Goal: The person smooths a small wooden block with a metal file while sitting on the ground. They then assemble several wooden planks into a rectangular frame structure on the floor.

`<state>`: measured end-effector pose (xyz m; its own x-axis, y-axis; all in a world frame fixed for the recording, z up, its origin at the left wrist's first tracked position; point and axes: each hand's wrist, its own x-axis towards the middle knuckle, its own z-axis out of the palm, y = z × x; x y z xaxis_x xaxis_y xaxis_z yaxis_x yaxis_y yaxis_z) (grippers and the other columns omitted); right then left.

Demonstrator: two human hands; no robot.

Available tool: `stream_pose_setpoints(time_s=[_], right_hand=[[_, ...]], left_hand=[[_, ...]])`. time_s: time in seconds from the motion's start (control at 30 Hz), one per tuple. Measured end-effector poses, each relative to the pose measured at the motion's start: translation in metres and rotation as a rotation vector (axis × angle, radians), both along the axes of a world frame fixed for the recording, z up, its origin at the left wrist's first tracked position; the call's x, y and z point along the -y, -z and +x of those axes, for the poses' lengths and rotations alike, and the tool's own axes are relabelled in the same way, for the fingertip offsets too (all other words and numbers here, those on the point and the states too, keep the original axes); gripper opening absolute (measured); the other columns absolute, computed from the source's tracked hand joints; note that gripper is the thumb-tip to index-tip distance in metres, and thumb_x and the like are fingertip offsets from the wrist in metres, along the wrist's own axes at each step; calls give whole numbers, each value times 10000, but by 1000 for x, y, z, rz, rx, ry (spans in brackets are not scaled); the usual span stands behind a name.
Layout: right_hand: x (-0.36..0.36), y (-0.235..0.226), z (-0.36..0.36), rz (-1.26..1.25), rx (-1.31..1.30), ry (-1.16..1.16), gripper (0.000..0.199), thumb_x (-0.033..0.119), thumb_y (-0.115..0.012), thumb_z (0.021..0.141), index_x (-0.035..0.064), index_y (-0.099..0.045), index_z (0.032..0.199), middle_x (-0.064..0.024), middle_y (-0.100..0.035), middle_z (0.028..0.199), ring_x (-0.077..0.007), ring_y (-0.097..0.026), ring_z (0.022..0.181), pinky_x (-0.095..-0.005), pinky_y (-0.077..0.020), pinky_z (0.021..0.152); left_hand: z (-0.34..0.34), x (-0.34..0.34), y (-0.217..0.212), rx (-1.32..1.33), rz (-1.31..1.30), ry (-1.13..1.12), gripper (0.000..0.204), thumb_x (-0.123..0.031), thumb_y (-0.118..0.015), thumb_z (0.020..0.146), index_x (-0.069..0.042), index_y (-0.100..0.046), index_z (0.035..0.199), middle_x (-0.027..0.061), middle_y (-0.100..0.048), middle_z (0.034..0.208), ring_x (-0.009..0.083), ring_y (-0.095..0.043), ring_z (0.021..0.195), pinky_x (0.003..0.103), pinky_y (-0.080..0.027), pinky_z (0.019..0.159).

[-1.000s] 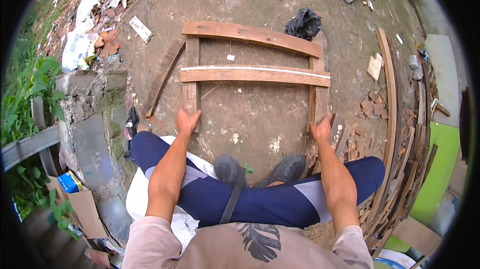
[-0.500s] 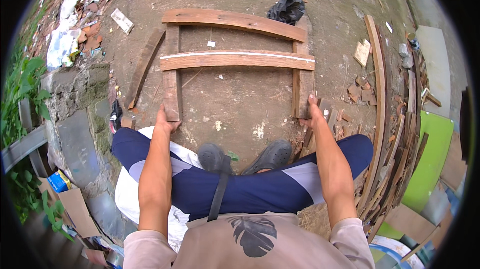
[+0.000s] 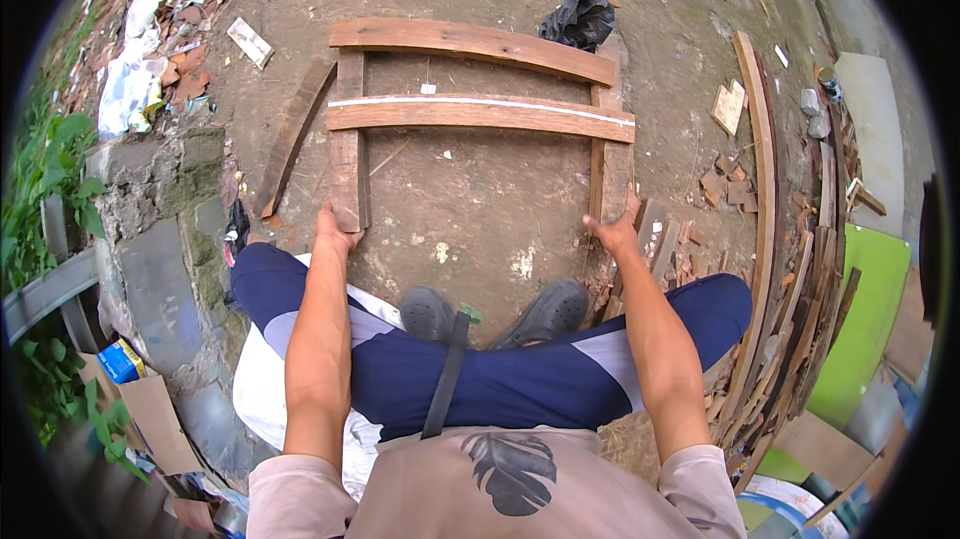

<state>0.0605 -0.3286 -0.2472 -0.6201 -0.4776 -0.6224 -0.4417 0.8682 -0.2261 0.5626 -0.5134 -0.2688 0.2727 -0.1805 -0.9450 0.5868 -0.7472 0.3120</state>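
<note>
A brown wooden frame lies in front of me. Its near crosspiece (image 3: 480, 117) has a white strip along the upper edge, and a far crosspiece (image 3: 470, 41) runs roughly parallel. Both cross two side pieces, the left leg (image 3: 347, 174) and the right leg (image 3: 612, 174). My left hand (image 3: 335, 234) is closed around the near end of the left leg, its fingers partly hidden beneath. At the near end of the right leg, my right hand (image 3: 615, 231) grips with the thumb on the inner side; its other fingers are mostly hidden.
A loose plank (image 3: 298, 144) lies left of the frame. A black plastic bag (image 3: 578, 19) touches its far right corner. Long boards (image 3: 760, 219) and wood scraps are piled on the right. A broken concrete block (image 3: 150, 209) stands left. My dark clogs (image 3: 545, 317) are close in front.
Both hands and the frame's near ends have shifted slightly away from me. My right hand has turned, its thumb now showing on the leg's inner side.
</note>
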Motion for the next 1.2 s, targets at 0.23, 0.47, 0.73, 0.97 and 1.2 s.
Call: stream_pose_setpoints(time_s=[0.23, 0.47, 0.73, 0.97, 1.2], right_hand=[[-1, 8, 18, 29, -68, 31, 1312, 173, -874, 645, 87, 86, 1535, -360, -404, 1447, -470, -464, 1317, -431, -390, 1129], [-6, 8, 11, -120, -96, -9, 1041, 336, -814, 744, -71, -174, 1457, -392, -516, 1318, -479, -538, 1243, -467, -409, 1098], [6, 10, -11, 73, -43, -38, 1053, 377, -788, 738, -48, -159, 1468, -366, -584, 1257, -459, -600, 1175, -443, -478, 1022], [0, 13, -13, 28, -31, -113, 1027, 338, -770, 723, -66, -175, 1455, -376, -594, 1232, -466, -604, 1168, -444, -482, 1014], [-6, 17, -13, 29, -21, -98, 1064, 316, -784, 723, -37, -129, 1484, -375, -579, 1257, -471, -591, 1184, -447, -469, 1029]], left_hand=[[-14, -6, -20, 870, -144, 1155, 1045, -550, -784, 731, 135, -387, 1413, 308, -504, 1408, 389, -508, 1317, 441, -419, 1104], [-39, -17, -36, 1029, 45, 1425, 1060, -335, -836, 713, 68, -230, 1484, 322, -491, 1375, 438, -554, 1235, 473, -462, 1053], [-38, -16, -36, 1043, 42, 1489, 1023, -328, -827, 730, 55, -246, 1481, 319, -487, 1373, 440, -568, 1212, 483, -488, 1018], [-34, -16, -39, 1039, 37, 1492, 1043, -344, -833, 732, 40, -238, 1499, 284, -485, 1397, 433, -564, 1224, 479, -482, 1029], [-33, -19, -39, 1050, 1, 1481, 1039, -388, -830, 736, 43, -255, 1487, 284, -493, 1391, 442, -566, 1216, 487, -479, 1025]])
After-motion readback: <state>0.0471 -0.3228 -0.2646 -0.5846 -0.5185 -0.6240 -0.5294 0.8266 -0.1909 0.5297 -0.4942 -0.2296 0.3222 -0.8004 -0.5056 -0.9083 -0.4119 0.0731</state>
